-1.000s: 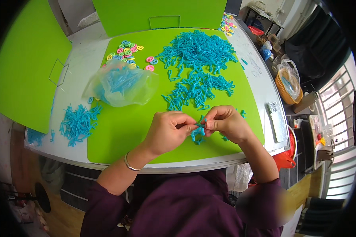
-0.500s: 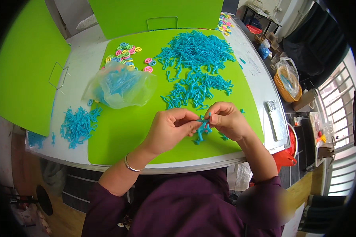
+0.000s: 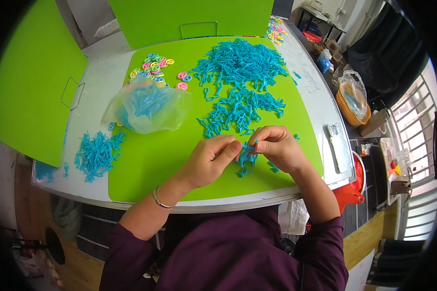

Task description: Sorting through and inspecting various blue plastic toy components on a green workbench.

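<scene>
My right hand (image 3: 279, 149) pinches a small teal plastic piece (image 3: 255, 143) between thumb and fingertips, over the green mat (image 3: 155, 169). Close beside it, my left hand (image 3: 206, 162) has its fingers curled and its thumb pressed along them; anything inside is hidden. A few loose teal pieces (image 3: 243, 172) lie on the mat below my fingertips. Just beyond my hands spreads a scattered teal cluster (image 3: 238, 111), with a larger heap of the same thin pieces (image 3: 245, 60) farther back.
A clear plastic bag (image 3: 175, 114) with teal pieces stands left of centre, before small colourful wheels (image 3: 153, 68). Another teal pile (image 3: 97, 155) lies on the white table at left. Green boards (image 3: 29, 87) rise left and behind. A phone (image 3: 339, 145) lies at right.
My left thumb has lifted from the teal piece that both hands were pinching, and the left hand has drawn slightly away. My right hand stays almost in place with its pinch.
</scene>
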Demonstrator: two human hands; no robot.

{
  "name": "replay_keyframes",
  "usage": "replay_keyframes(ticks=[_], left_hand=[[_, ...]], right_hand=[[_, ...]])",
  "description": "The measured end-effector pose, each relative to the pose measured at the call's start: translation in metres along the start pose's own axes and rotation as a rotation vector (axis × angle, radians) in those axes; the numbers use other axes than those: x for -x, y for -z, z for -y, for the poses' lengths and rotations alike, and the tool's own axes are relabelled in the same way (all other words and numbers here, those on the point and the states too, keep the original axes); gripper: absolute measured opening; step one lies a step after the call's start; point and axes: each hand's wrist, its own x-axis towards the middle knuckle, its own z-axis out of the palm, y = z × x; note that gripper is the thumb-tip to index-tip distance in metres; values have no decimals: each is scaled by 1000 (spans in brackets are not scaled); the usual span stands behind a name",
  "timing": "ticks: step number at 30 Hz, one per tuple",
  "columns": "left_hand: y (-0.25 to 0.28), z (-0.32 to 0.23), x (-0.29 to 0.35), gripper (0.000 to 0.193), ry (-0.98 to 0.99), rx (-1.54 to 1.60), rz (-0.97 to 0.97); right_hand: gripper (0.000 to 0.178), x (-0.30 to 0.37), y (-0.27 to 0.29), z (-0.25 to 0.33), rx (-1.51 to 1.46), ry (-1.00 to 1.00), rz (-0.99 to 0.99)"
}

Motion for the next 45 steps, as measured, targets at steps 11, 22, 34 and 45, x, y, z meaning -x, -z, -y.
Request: replay_keyframes(ticks=[11,22,34,45], left_hand=[[-26,0,1,26,-164,-114,-215],[-23,1,5,26,-160,-210,-198],[50,-45,27,21,-103,-389,-401],[182,-31,142,27,463,-914,-983]], right_hand=[[11,-2,-11,-21,-256,77,-67],[10,2,-4,-10,-11,-2,-61],[15,5,14,29,565,96,-313],[13,20,13,31,1471,194,-161]])
